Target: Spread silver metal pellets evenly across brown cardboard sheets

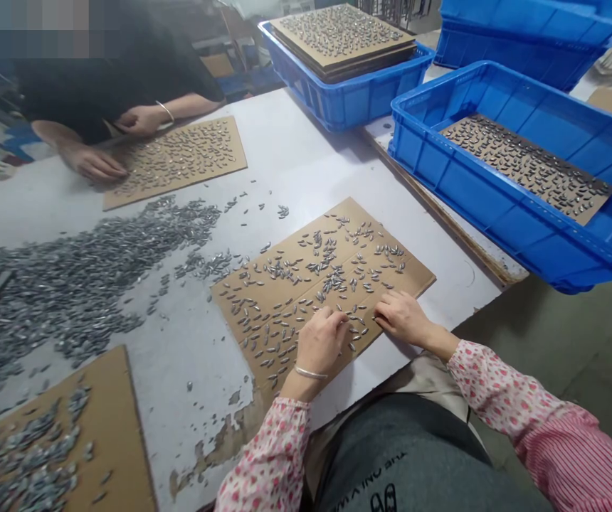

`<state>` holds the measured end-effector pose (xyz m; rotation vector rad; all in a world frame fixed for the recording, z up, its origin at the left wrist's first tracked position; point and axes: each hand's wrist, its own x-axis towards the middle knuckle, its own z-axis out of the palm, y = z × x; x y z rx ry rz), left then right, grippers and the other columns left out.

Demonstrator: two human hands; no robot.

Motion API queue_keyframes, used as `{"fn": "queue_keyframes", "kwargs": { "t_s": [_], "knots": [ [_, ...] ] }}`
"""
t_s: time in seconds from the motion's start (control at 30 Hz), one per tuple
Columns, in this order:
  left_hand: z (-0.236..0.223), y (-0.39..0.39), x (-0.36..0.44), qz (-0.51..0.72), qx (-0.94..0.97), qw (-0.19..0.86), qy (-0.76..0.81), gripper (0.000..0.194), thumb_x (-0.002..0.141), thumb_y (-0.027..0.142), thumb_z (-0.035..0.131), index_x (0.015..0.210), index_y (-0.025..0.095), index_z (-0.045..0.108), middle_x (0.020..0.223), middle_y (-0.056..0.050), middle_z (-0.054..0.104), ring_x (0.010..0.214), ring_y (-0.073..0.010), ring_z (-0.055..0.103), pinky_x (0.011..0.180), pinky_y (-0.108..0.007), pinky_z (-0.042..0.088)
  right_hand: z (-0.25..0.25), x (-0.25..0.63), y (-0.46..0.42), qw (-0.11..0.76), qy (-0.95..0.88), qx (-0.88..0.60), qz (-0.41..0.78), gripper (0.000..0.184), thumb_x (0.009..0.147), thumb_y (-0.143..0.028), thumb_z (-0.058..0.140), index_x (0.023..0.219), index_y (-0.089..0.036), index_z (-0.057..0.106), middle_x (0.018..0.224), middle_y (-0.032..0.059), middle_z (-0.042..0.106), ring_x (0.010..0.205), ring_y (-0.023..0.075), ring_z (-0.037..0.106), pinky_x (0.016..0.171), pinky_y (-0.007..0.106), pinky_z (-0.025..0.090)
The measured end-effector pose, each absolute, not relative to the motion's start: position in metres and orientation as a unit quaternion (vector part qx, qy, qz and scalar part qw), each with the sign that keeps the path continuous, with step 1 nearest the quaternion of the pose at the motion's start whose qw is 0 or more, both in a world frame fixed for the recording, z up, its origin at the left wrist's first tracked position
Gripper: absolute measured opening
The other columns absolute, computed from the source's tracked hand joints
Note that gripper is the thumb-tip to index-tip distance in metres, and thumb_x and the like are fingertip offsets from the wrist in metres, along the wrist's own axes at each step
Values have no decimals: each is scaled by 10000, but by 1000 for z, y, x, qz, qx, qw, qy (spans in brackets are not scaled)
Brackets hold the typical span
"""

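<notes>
In front of me a cardboard sheet (306, 293) lies at a slant on the white table, strewn with small grey metal pieces (334, 281) shaped like pointed grains. Some sit singly in loose rows, others in clumps near the middle. My left hand (321, 340), a bangle at its wrist, rests over the sheet's near edge with fingers pinched; what they hold, if anything, is hidden. At the near right edge, my right hand (401, 316) has its fingers pressed together on the cardboard beside several pieces. Whatever may be between those fingertips is too small to make out.
A large heap of the same pieces (97, 274) spreads across the table's left. Another loaded cardboard (119, 398) is at lower left. Opposite, a person's hands (97, 163) work over a covered sheet (220, 156). Blue crates (418, 153) holding filled sheets stand at right and back.
</notes>
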<state>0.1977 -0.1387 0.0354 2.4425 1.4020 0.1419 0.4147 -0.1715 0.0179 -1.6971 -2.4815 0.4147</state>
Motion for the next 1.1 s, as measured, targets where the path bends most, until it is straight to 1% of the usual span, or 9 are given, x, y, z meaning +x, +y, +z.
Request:
{"fn": "queue_keyframes", "kwargs": {
  "t_s": [0.17,0.33,0.43,0.5,0.6,0.73,0.9,1.0,1.1],
  "knots": [
    [34,-150,201,33,870,164,463,204,908,300,485,859,239,673,846,-31,602,823,-160,559,686,-263,383,10,409,-180,90,-828,-543,105,210,943,-276,466,847,-174,623,843,69,593,824,184,465,697,308,278],
    [24,-152,205,29,877,150,456,223,913,304,466,824,228,656,868,-43,600,855,-178,554,704,-279,393,6,418,-180,121,-849,-496,136,194,932,-292,493,851,-190,638,847,56,586,811,177,468,703,295,312],
    [20,-152,204,42,875,152,458,195,902,300,483,821,223,642,871,-45,601,847,-179,554,697,-279,396,5,424,-173,146,-822,-530,149,157,915,-289,522,894,-189,642,881,61,590,850,186,482,734,296,341],
    [19,-152,199,60,868,160,466,174,899,303,489,857,228,639,879,-41,601,843,-173,558,689,-272,399,6,425,-167,141,-807,-554,151,136,902,-283,545,909,-188,643,891,63,590,866,193,485,745,300,349],
    [20,-153,187,87,851,169,490,173,904,312,481,927,236,634,889,-33,602,838,-164,566,683,-262,405,9,424,-160,111,-812,-553,151,136,902,-282,548,891,-186,644,884,65,591,855,194,483,732,303,346],
    [29,-161,173,106,841,169,503,168,900,319,496,925,231,637,845,-21,600,790,-150,573,675,-255,410,9,419,-155,97,-820,-541,156,160,912,-294,534,867,-185,642,874,66,597,836,190,483,728,306,331],
    [34,-181,176,104,868,139,465,164,903,298,498,882,217,639,801,-20,593,770,-146,557,682,-254,403,9,413,-155,111,-818,-538,168,147,906,-284,541,856,-180,632,861,61,600,838,184,492,748,302,333],
    [28,-188,184,82,882,108,451,203,925,295,455,899,230,646,803,-28,584,776,-152,538,694,-266,390,11,415,-155,122,-825,-518,191,124,896,-260,554,855,-175,635,874,61,612,841,176,508,744,288,349],
    [20,-189,189,64,886,101,449,250,941,301,416,883,242,651,811,-34,582,782,-156,525,699,-274,379,12,419,-156,149,-828,-491,224,124,901,-239,543,857,-174,640,886,55,628,852,167,530,759,278,372]
  ]
}}
